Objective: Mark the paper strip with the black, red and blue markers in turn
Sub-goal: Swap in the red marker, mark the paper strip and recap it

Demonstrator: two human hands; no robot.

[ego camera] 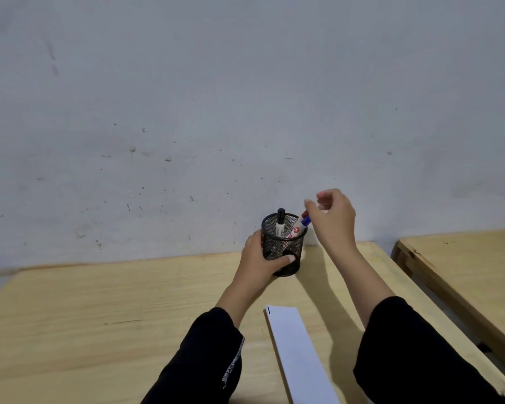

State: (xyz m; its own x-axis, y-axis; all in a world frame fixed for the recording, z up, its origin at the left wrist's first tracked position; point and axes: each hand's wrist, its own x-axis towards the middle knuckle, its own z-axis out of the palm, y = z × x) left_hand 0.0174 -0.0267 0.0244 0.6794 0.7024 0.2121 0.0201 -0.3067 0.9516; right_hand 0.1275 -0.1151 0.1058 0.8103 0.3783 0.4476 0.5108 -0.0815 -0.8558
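Observation:
A black mesh pen cup (pixel 286 252) stands at the far edge of the wooden table (pixel 99 316), and my left hand (pixel 263 258) is wrapped around its left side. In the cup a black-capped marker (pixel 280 221) stands upright, while a red-capped marker (pixel 303 214) and a blue-capped marker (pixel 305 221) lean to the right. My right hand (pixel 333 217) hovers just right of the cup, fingers loosely curled beside the red and blue caps and holding nothing. The white paper strip (pixel 301 354) lies near me between my arms, with one short dark line at its far left corner.
A grey scuffed wall (pixel 245 97) rises directly behind the cup. A second wooden table (pixel 464 263) stands to the right, with a narrow gap between the two. Bare tabletop stretches away to the left of my arms.

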